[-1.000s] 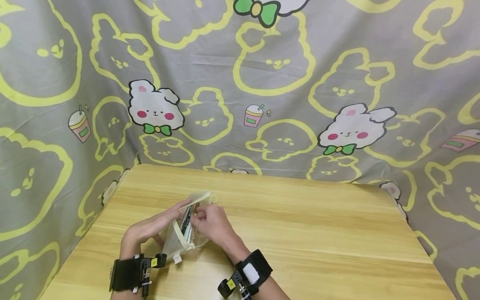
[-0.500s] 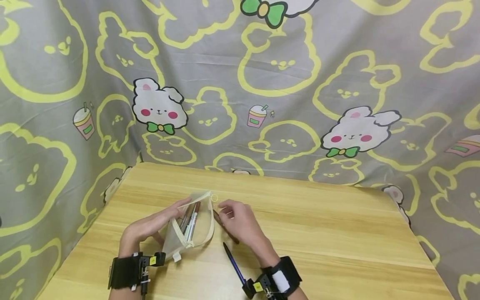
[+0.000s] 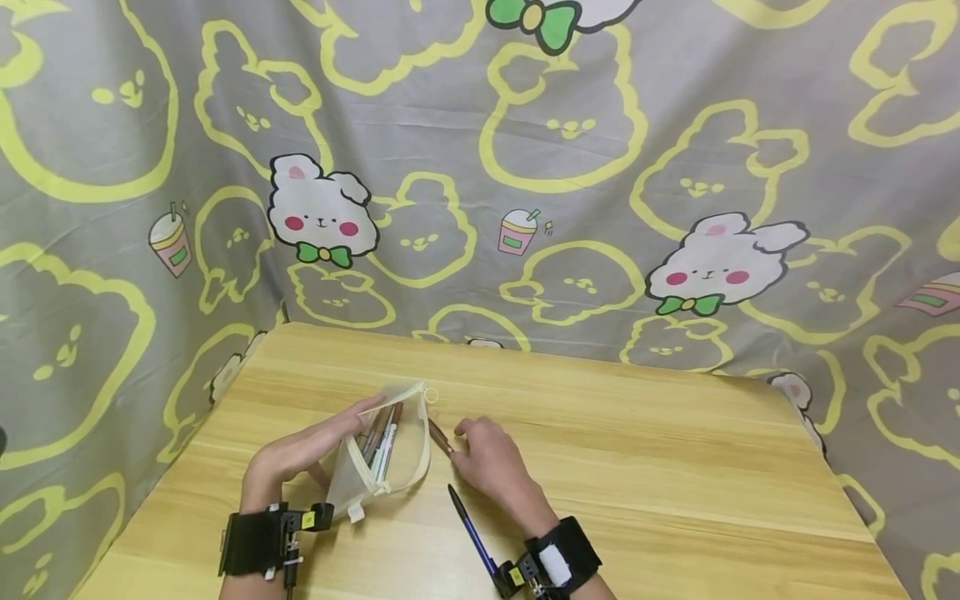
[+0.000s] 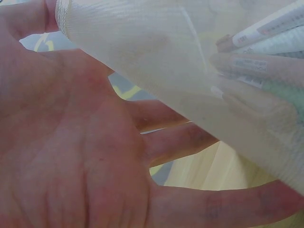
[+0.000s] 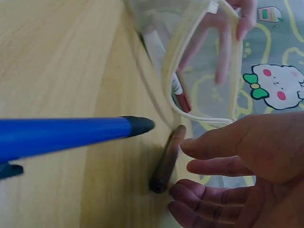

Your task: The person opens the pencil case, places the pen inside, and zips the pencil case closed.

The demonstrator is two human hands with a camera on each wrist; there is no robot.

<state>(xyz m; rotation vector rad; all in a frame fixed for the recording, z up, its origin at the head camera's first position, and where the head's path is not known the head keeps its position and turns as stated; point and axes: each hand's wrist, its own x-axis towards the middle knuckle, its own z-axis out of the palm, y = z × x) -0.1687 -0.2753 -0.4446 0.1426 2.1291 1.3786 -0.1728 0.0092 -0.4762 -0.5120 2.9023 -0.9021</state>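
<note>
A translucent cream zip pouch [image 3: 345, 490] stands with its mouth open, and several pens [image 3: 387, 446] lie inside. My left hand [image 3: 306, 450] holds the pouch at its left side; in the left wrist view some fingers pass behind the mesh. To the right of the mouth, a brown pen [image 5: 167, 164] is on the table. My right hand [image 3: 491, 462] is beside this pen, its thumb and fingertips very near or touching it, not gripping it. A blue pen [image 3: 472, 529] with a dark tip lies close to my right wrist.
The wooden table [image 3: 637, 467] spreads to the right and behind the pouch. A patterned grey curtain [image 3: 450, 275] encloses its back and sides. Cameras on black straps [image 3: 566, 550] sit at both wrists.
My right hand has come out of the pouch and moved right, to the brown pen outside it. The blue pen has come into sight. My left hand has stayed at the pouch.
</note>
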